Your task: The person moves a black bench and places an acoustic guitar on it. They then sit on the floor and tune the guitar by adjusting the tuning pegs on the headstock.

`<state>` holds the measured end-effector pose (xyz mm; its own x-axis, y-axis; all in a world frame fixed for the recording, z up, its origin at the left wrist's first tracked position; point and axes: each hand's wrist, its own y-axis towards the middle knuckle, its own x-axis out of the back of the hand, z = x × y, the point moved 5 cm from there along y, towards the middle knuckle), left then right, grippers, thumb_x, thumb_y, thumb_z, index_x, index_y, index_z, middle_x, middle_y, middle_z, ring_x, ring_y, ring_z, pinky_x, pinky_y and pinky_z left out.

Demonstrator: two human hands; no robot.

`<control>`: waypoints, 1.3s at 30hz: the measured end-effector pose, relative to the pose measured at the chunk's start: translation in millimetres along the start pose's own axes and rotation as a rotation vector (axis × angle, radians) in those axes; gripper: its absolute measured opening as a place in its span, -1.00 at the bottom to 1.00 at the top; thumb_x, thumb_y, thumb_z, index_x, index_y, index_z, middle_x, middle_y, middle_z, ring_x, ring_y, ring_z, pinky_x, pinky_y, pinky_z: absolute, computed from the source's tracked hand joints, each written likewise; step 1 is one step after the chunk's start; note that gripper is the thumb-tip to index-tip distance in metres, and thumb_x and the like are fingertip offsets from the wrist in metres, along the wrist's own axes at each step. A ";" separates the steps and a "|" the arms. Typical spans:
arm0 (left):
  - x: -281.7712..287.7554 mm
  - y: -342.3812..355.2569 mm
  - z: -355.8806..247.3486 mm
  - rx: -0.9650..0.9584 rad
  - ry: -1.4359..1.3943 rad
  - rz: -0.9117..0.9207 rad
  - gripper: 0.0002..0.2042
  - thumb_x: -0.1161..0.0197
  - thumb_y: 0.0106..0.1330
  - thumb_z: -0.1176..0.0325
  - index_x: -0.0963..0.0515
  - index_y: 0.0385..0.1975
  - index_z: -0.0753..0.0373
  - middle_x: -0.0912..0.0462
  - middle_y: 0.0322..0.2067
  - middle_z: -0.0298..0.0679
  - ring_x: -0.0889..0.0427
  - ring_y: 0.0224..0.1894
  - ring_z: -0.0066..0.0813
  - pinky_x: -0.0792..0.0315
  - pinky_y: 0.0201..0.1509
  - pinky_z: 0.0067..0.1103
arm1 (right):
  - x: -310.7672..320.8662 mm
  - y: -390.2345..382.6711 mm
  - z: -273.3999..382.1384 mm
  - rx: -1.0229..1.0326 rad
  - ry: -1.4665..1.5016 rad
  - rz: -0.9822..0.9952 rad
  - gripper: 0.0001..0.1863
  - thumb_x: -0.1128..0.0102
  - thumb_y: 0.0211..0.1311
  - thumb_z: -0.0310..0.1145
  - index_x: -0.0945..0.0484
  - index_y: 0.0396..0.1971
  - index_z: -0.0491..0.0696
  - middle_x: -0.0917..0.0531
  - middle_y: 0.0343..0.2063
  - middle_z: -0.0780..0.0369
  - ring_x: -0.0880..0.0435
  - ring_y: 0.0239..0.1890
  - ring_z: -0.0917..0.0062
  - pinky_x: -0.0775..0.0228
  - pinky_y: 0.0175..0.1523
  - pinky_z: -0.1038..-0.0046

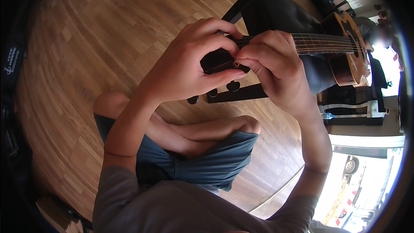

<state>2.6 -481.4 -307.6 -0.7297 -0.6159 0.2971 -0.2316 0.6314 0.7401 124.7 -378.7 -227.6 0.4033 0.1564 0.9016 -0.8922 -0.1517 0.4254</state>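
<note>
- Knees first: the person sits cross-legged in grey shorts (207, 164) on a wooden floor (86, 60), both forearms coming up from the lower edge.
- Left hand (189, 64) is curled around the guitar headstock (215, 60) from the left, thumb underneath and fingers over the top, so it's clamped on it pretty snugly.
- Right hand (276, 69) comes in from the right, thumb and forefinger pressed together, pinching a little coil of string end (236, 64) right at the headstock, where the two hands meet.
- Tuning pegs (233, 86) poke out just below the hands.
- From that pinch the guitar neck (319, 43) runs off to the right and away, long axis pointing at the guitar body (349, 47), which rests on a dark bench (276, 13). Right hand is the one nearer the neck.
- Farther back there's a bright window, too blown out to read.
</note>
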 end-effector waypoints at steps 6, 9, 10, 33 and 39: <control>-1.4 0.6 -1.1 -0.018 0.012 -0.003 -0.75 -0.55 0.15 0.48 -0.68 -0.19 0.29 -0.67 0.04 -0.18 -0.65 0.07 -0.23 -0.51 0.13 -0.41 | -2.6 -8.0 -3.8 0.073 -0.030 -0.116 -0.82 -0.46 0.11 -0.45 -0.73 -0.26 0.01 -0.65 -0.31 0.33 -0.64 -0.22 0.40 -0.41 0.00 0.35; -0.9 1.0 -1.6 -0.033 -0.003 0.014 -0.76 -0.53 0.17 0.49 -0.69 -0.19 0.29 -0.68 0.05 -0.18 -0.65 0.07 -0.23 -0.50 0.14 -0.41 | -0.4 -8.5 -3.7 0.090 -0.038 -0.161 -0.82 -0.46 0.10 -0.43 -0.72 -0.27 0.00 -0.66 -0.32 0.33 -0.64 -0.24 0.40 -0.41 -0.01 0.36; -0.9 1.3 -1.9 -0.039 -0.009 0.018 -0.77 -0.53 0.17 0.49 -0.69 -0.19 0.29 -0.68 0.05 -0.18 -0.65 0.08 -0.23 -0.50 0.15 -0.40 | -0.1 -7.9 -4.2 0.089 -0.036 -0.164 -0.82 -0.46 0.10 -0.42 -0.72 -0.27 0.00 -0.66 -0.32 0.33 -0.64 -0.24 0.41 -0.41 -0.01 0.36; -1.2 2.0 -4.0 -0.032 0.005 0.039 -0.78 -0.53 0.17 0.47 -0.62 -0.26 0.27 -0.64 0.00 -0.20 -0.59 0.17 -0.18 -0.43 0.24 -0.33 | -1.1 -7.3 -5.4 0.050 0.005 -0.112 -0.84 -0.44 0.15 -0.38 -0.70 -0.26 0.01 -0.65 -0.28 0.32 -0.64 -0.19 0.41 -0.36 0.04 0.35; 0.5 2.1 -5.5 -0.102 0.026 -0.005 -0.78 -0.58 0.09 0.48 -0.65 -0.34 0.25 -0.69 -0.09 -0.20 -0.63 0.19 -0.14 -0.47 0.24 -0.29 | -1.6 -7.9 -3.8 0.052 -0.008 -0.048 -0.80 -0.42 0.18 -0.42 -0.62 -0.21 -0.02 -0.64 -0.24 0.26 -0.66 -0.16 0.36 -0.36 0.06 0.33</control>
<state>5.3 -482.9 -302.6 -0.7116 -0.6317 0.3076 -0.1677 0.5779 0.7987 130.3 -374.1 -232.7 0.4475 0.1573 0.8803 -0.8598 -0.1949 0.4719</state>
